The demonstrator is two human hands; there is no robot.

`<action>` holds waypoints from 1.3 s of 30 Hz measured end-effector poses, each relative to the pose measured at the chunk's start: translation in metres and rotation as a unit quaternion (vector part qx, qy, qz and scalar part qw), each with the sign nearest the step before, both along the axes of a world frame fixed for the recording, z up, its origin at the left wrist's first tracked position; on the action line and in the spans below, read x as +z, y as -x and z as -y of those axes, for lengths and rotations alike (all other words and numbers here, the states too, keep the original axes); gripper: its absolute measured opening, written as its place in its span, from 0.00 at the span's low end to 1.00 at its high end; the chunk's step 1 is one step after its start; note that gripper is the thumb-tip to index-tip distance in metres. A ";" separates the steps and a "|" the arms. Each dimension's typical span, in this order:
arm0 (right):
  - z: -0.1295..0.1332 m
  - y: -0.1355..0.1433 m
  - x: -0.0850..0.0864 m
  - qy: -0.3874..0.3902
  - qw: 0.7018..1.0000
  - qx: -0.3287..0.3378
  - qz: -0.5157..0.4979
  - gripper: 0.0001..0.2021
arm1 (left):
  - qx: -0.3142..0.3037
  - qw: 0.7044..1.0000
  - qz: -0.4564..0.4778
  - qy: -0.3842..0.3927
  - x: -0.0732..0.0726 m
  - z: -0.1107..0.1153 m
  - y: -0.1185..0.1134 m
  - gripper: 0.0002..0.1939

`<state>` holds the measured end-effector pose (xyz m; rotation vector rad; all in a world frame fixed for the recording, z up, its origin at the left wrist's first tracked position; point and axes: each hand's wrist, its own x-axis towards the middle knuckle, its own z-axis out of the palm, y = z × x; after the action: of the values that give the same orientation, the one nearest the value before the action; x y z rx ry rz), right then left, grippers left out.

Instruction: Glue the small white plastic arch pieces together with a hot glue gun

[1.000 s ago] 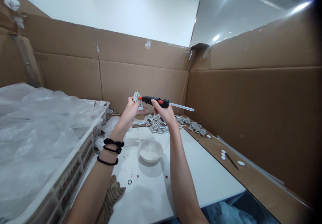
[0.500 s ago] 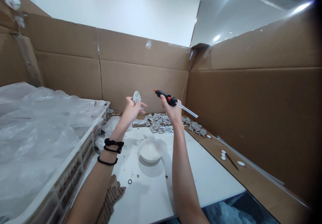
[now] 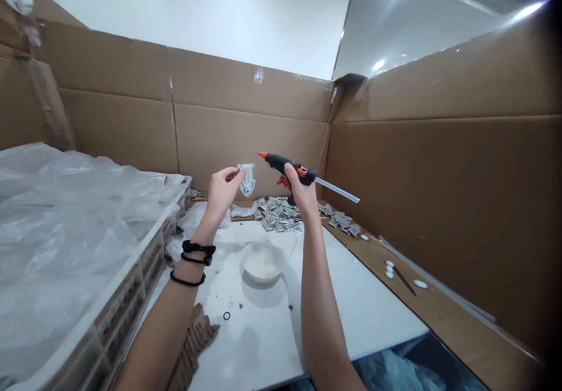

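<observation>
Between the thumb and fingers of my left hand [image 3: 225, 191] is a small pale plastic piece [image 3: 247, 180], its rounded end pointing down. My right hand [image 3: 301, 194] is wrapped round a black glue gun [image 3: 281, 164] with an orange tip and a red trigger. A clear glue stick [image 3: 337, 190] juts from its back end. The orange tip points left, above and a little right of the piece, apart from it. Below both hands, a white bowl [image 3: 262, 262] stands on the white tabletop [image 3: 351, 297].
Many similar grey pieces [image 3: 281, 212] lie heaped at the back. On the right cardboard strip are white ovals [image 3: 420, 284] and a thin dark tool [image 3: 404, 281]. A plastic-covered crate [image 3: 127, 297] stands left. Torn cardboard [image 3: 195, 341] and a black ring [image 3: 226, 316] lie in front.
My left hand has turned the piece over, so its rounded end now points down, and grips it by its side. The glue gun has shifted slightly left and shows its red trigger.
</observation>
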<state>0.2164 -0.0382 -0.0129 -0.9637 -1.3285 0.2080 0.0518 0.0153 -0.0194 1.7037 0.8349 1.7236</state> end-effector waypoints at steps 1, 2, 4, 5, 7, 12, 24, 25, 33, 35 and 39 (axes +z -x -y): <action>0.001 0.000 0.000 0.009 1.000 0.011 0.011 0.23 | -0.005 1.000 0.004 0.006 0.000 -0.001 0.000 0.12; 0.002 0.001 0.000 0.017 0.999 0.020 0.021 0.23 | -0.011 1.000 0.009 0.012 -0.001 -0.001 0.000 0.12; 0.003 0.002 0.000 0.032 0.998 0.031 0.038 0.23 | -0.022 0.999 0.017 0.023 -0.001 -0.002 -0.001 0.11; 0.002 0.003 0.000 0.039 0.998 0.033 0.045 0.23 | -0.027 0.999 0.019 0.027 -0.001 -0.001 -0.001 0.11; 0.001 0.004 0.000 0.051 0.997 0.036 0.055 0.24 | -0.034 0.999 0.020 0.029 -0.001 -0.001 -0.001 0.11; 0.000 0.003 -0.001 0.065 0.996 0.034 0.055 0.25 | -0.032 0.999 0.020 0.016 0.000 0.001 0.000 0.10; -0.003 0.001 -0.003 0.074 0.996 0.031 0.048 0.24 | -0.039 0.999 0.015 0.025 0.002 0.002 -0.001 0.11; -0.003 0.001 -0.003 0.077 0.995 0.030 0.047 0.25 | -0.040 0.999 0.015 0.024 0.002 0.002 -0.001 0.11; -0.001 0.001 -0.001 0.084 0.995 0.020 0.052 0.25 | -0.037 0.999 0.012 0.023 0.001 0.000 -0.002 0.11; 0.000 0.001 -0.001 0.087 0.995 0.017 0.052 0.25 | -0.040 0.999 0.013 0.025 0.001 0.000 -0.002 0.11; 0.000 0.001 -0.001 0.091 0.994 0.017 0.052 0.26 | -0.032 0.999 0.006 0.019 0.000 0.000 -0.002 0.10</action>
<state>0.2155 -0.0383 -0.0142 -1.1188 -1.4394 0.3129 0.0537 0.0148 -0.0191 1.6750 0.7943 1.6637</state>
